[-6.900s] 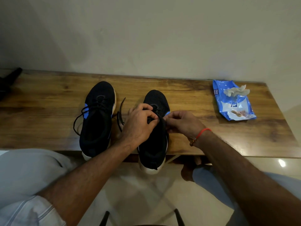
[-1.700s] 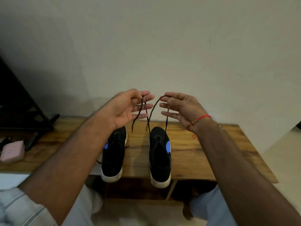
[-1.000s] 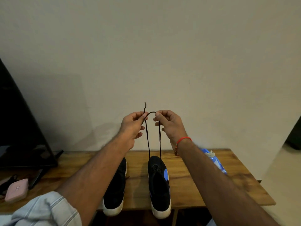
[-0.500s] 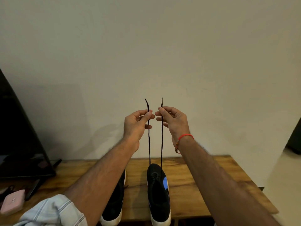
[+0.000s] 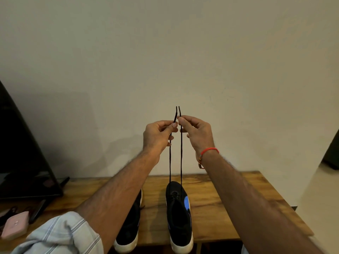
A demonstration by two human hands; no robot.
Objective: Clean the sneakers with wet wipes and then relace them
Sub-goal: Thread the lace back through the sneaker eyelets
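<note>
Two black sneakers with white soles stand on a wooden table (image 5: 216, 202). The right sneaker (image 5: 178, 217) has a blue side patch, and its black lace (image 5: 181, 162) runs up from it in two taut strands. My left hand (image 5: 157, 136) pinches the left strand near its tip. My right hand (image 5: 197, 133) pinches the right strand, a red thread band on its wrist. Both hands are raised high above the shoe, almost touching, with the two lace tips side by side above them. My left forearm partly hides the left sneaker (image 5: 129, 228).
A dark screen (image 5: 22, 153) on a stand rises at the left end of the table. A small pink case (image 5: 15, 226) lies beside it at the bottom left. A plain wall stands close behind the table. Pale floor shows at the right.
My hands have drawn together, so the two lace strands now stand side by side with their tips level. Earlier the lace was pulled up from the right sneaker.
</note>
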